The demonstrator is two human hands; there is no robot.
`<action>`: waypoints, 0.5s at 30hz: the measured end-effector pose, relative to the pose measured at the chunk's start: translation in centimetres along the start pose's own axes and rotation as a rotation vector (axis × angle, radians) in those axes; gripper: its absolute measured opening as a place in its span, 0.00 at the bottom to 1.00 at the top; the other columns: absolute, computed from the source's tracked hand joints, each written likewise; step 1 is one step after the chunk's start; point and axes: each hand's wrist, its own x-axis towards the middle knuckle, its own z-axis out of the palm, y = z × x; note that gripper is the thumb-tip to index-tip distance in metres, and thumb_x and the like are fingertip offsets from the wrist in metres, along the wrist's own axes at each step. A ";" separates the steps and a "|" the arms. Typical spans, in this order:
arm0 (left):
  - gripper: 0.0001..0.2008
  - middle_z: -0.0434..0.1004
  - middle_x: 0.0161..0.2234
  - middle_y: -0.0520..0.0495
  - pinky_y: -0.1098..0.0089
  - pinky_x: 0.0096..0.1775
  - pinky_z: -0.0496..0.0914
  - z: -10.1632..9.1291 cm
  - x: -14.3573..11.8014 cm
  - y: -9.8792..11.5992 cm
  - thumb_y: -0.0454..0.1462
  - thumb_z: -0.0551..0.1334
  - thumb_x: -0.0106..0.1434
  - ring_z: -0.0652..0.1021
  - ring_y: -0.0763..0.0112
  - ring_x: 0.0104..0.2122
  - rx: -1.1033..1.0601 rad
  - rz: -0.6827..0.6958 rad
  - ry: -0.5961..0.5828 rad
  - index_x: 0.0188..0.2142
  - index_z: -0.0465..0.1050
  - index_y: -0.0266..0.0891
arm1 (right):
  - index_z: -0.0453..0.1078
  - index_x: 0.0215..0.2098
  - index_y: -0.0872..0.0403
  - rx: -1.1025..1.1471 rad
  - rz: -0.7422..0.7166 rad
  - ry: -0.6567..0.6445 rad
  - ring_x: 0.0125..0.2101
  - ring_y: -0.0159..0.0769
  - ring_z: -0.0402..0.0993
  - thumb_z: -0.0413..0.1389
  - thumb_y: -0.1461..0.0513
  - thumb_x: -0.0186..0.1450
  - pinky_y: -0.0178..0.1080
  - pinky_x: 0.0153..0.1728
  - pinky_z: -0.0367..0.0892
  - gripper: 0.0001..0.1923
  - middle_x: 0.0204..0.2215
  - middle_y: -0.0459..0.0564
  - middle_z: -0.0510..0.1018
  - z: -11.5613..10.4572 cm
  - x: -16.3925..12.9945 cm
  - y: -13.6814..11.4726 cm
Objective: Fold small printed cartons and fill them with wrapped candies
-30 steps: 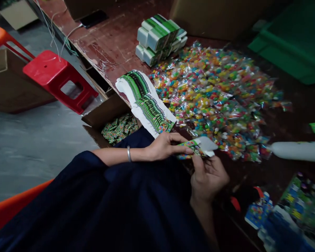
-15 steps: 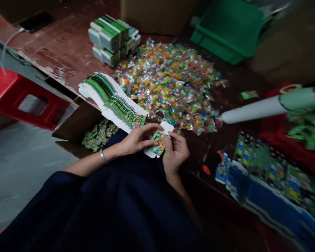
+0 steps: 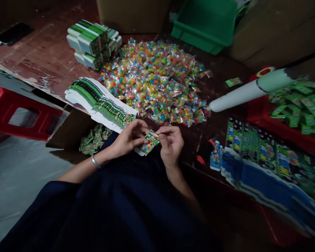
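Left hand point(image 3: 126, 138), right hand point(image 3: 171, 141) pinch small carton point(image 3: 149, 142) beside candy heap point(image 3: 154, 80).

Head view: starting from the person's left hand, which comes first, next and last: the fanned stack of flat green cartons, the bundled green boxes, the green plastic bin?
From the left hand:
1. Fanned stack of flat green cartons, just above it at the table edge.
2. Bundled green boxes, farther up, left.
3. Green plastic bin, top, far side of the table.

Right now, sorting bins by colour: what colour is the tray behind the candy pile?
Green tray, head view.
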 end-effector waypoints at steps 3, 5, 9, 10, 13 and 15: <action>0.19 0.76 0.41 0.47 0.69 0.38 0.78 0.0 -0.2 0.5 0.35 0.72 0.59 0.79 0.73 0.34 0.035 0.006 0.027 0.45 0.66 0.41 | 0.72 0.33 0.51 -0.034 0.125 -0.122 0.34 0.35 0.78 0.66 0.54 0.64 0.38 0.37 0.75 0.11 0.32 0.46 0.80 -0.6 0.6 -0.7; 0.18 0.76 0.42 0.47 0.69 0.40 0.79 0.0 -0.3 0.6 0.34 0.72 0.59 0.79 0.71 0.37 0.063 0.015 0.050 0.44 0.66 0.41 | 0.75 0.35 0.51 -0.020 0.218 -0.155 0.34 0.35 0.79 0.68 0.55 0.61 0.38 0.37 0.75 0.10 0.33 0.46 0.81 -1.0 1.0 -0.6; 0.17 0.77 0.43 0.46 0.67 0.44 0.80 0.0 -0.6 0.3 0.35 0.72 0.60 0.80 0.67 0.42 0.125 0.028 0.052 0.45 0.68 0.40 | 0.76 0.29 0.52 0.038 0.273 -0.181 0.31 0.33 0.76 0.69 0.55 0.60 0.36 0.35 0.72 0.11 0.28 0.44 0.81 -1.6 1.8 0.5; 0.17 0.77 0.43 0.45 0.66 0.45 0.80 0.1 -0.7 0.2 0.36 0.72 0.60 0.79 0.67 0.42 0.137 0.029 0.046 0.45 0.68 0.40 | 0.76 0.28 0.52 0.046 0.280 -0.193 0.30 0.33 0.75 0.69 0.55 0.60 0.36 0.34 0.72 0.11 0.27 0.44 0.80 -1.6 2.0 0.7; 0.20 0.76 0.44 0.45 0.65 0.45 0.80 0.1 -0.7 0.0 0.36 0.72 0.60 0.79 0.66 0.42 0.150 0.035 0.041 0.50 0.70 0.39 | 0.76 0.28 0.53 0.026 0.275 -0.214 0.27 0.32 0.74 0.68 0.53 0.61 0.36 0.32 0.71 0.13 0.25 0.44 0.79 -1.5 2.2 0.6; 0.23 0.76 0.44 0.44 0.65 0.46 0.79 0.1 -0.8 0.1 0.35 0.71 0.61 0.79 0.65 0.43 0.150 0.047 0.037 0.54 0.70 0.39 | 0.75 0.27 0.52 -0.043 0.206 -0.186 0.27 0.33 0.74 0.66 0.54 0.63 0.37 0.33 0.71 0.13 0.25 0.44 0.79 -1.3 2.1 0.0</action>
